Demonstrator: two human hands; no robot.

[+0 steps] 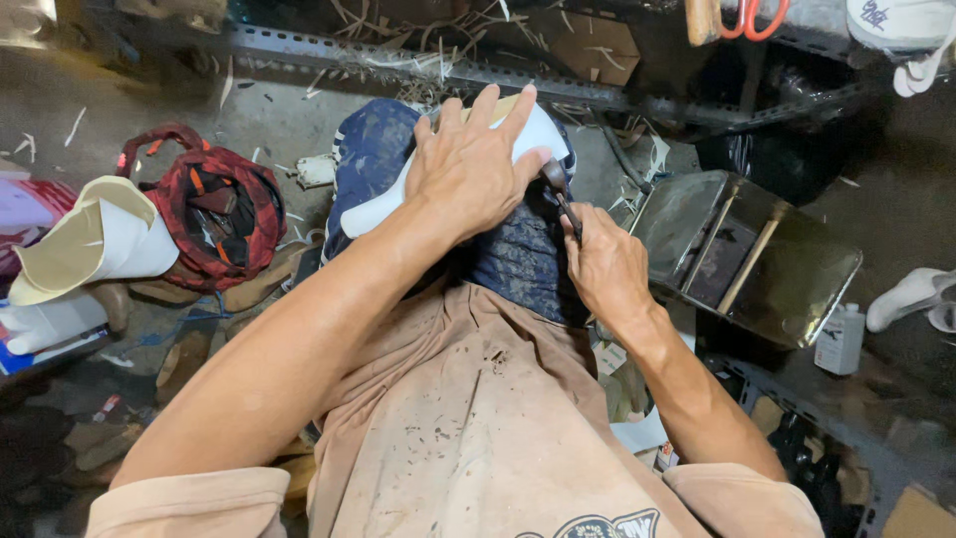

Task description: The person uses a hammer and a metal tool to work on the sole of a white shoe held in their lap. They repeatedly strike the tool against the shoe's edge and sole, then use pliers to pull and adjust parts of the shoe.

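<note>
- On a patterned cloth across the lap, the left hand [468, 169] presses flat, fingers spread, on a white sheet [543, 134]; it looks thin, light and bendable, best held near the cut.
- Right hand [602, 264] grips a blade [560, 189] at its edge.
- Right of the knee, a metal tin [797, 274] shows two sticks inside; a red bag [214, 204] lies left.

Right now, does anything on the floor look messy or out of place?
Yes. Pale shavings and strips lie scattered over the grey floor and the metal rail at the top. A shiny metal tin lies tilted beside the right hand, which holds a dark tool. The left hand presses a white piece.
</note>
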